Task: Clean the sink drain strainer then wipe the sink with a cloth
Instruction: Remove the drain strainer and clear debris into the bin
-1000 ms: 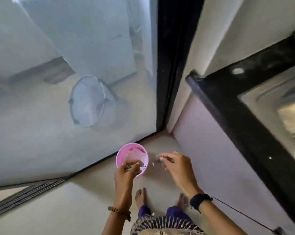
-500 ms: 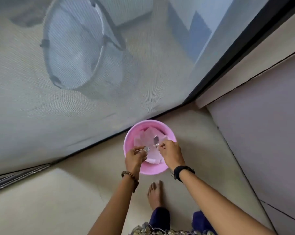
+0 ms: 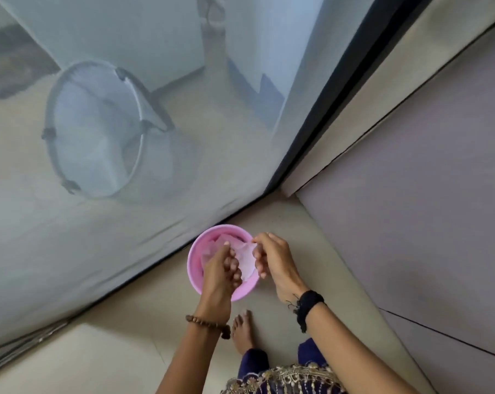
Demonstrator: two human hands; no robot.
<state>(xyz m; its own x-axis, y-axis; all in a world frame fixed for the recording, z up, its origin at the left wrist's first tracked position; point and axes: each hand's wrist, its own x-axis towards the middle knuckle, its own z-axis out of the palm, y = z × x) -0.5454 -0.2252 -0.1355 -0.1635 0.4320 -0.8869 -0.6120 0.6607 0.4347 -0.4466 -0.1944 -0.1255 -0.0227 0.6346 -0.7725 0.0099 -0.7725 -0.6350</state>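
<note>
A beige tiled floor (image 3: 121,351) is seen. It is bounded by a mesh screen (image 3: 70,237) and mauve cabinet panels (image 3: 425,194).

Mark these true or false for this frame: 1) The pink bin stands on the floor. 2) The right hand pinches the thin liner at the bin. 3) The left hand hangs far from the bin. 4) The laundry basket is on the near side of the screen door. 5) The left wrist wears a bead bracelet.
1) True: the pink bin stands on the floor.
2) True: the right hand pinches the liner.
3) False: the left hand is over the bin.
4) False: the laundry basket is behind the screen door.
5) True: bead bracelet.
</note>
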